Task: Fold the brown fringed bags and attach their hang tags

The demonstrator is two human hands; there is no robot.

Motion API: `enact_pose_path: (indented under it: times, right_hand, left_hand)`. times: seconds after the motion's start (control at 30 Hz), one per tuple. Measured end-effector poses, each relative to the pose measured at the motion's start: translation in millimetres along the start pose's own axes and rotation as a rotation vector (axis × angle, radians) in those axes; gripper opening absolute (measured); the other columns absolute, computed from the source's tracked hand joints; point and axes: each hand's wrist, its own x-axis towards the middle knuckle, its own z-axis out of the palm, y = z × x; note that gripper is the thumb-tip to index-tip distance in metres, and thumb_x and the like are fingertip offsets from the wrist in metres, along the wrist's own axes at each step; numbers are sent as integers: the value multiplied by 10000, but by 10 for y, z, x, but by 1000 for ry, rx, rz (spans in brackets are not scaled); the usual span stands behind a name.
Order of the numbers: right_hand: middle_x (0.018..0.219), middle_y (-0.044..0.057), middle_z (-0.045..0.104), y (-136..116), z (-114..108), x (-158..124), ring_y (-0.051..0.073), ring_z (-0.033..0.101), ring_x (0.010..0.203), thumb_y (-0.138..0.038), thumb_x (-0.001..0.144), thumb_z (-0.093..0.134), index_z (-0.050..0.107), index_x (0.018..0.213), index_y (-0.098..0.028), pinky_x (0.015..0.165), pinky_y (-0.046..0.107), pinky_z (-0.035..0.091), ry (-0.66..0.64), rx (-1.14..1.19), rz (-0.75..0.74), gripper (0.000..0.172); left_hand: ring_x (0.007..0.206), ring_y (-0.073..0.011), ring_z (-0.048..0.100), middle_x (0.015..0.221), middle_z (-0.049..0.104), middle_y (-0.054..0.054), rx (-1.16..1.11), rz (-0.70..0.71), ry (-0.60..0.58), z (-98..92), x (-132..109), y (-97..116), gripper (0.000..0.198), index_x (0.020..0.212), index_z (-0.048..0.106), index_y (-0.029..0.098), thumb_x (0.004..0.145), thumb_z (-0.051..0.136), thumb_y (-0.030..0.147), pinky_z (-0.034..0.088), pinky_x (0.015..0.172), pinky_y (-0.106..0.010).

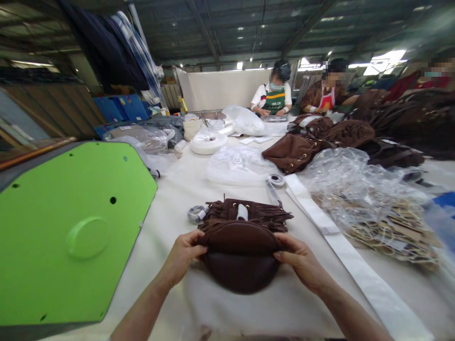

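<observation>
A dark brown suede bag [240, 253] with a fringed top lies on the white table [177, 199] right in front of me. My left hand [183, 253] grips its left edge, fingers curled round the rim. My right hand [298, 258] grips the right edge the same way. A white tag or strip [242, 211] sticks up from the fringed top. A small roll of tape [196, 213] lies just beyond the bag's left corner.
A large green panel [71, 227] fills the left side. Clear plastic bags [341, 184], card tags [391, 232], a white strap [320, 218] and more brown bags [313, 142] cover the right. Three people sit at the far end [275, 97].
</observation>
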Motion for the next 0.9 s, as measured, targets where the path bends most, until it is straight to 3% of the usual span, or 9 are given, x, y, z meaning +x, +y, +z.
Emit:
enact_pose_path:
  times: [0.1,0.2,0.33,0.47,0.6,0.77,0.9]
  right_hand:
    - [738,-18,606,108,18,-13,150,522,731,-144,639,611,679,719,-228,685,263,391,84,-52,-131,134]
    - [695,-14,546,200,34,-36,152,496,720,-118,618,595,623,570,-217,681,262,382,109,-82,-206,113]
    - [727,2,528,244,51,-80,157,488,720,-109,643,577,596,564,-215,659,259,388,96,-158,-283,133]
    - [729,13,522,212,44,-127,157,500,694,-133,694,530,576,564,-215,612,250,413,70,-340,-336,160]
    - [767,38,560,211,-3,-156,181,532,745,-208,734,502,628,612,-225,642,262,447,-13,-475,-288,176]
    - [834,65,624,326,-9,-168,232,569,885,-344,717,509,683,681,-255,759,302,479,-10,-552,-242,199]
    - [766,69,650,385,-64,-180,239,620,803,-317,772,465,702,785,-278,687,313,521,29,-578,-183,241]
  left_hand:
    - [532,-91,442,533,497,52,71,108,42,-2,4,-129,125,579,538,158,605,591,269,376,524,-187]
    - [600,-118,501,598,560,24,177,224,18,-4,-10,-232,113,596,562,162,657,536,255,423,590,-210]
    - [672,-135,542,685,593,-9,392,406,-35,-35,-46,-308,191,643,594,171,650,407,128,436,629,-220]
    - [623,-121,485,682,546,-22,652,600,52,-80,-92,-366,251,597,555,182,707,359,70,368,564,-202]
    - [634,-143,460,702,554,-34,838,742,91,-118,-102,-414,274,623,567,203,787,374,99,369,588,-227]
    - [643,-145,490,737,582,-35,909,739,154,-124,-96,-454,275,642,569,200,759,361,61,394,589,-234]
    - [678,-138,546,704,590,-16,860,625,264,-36,-169,-501,304,666,571,194,608,345,0,440,619,-222]
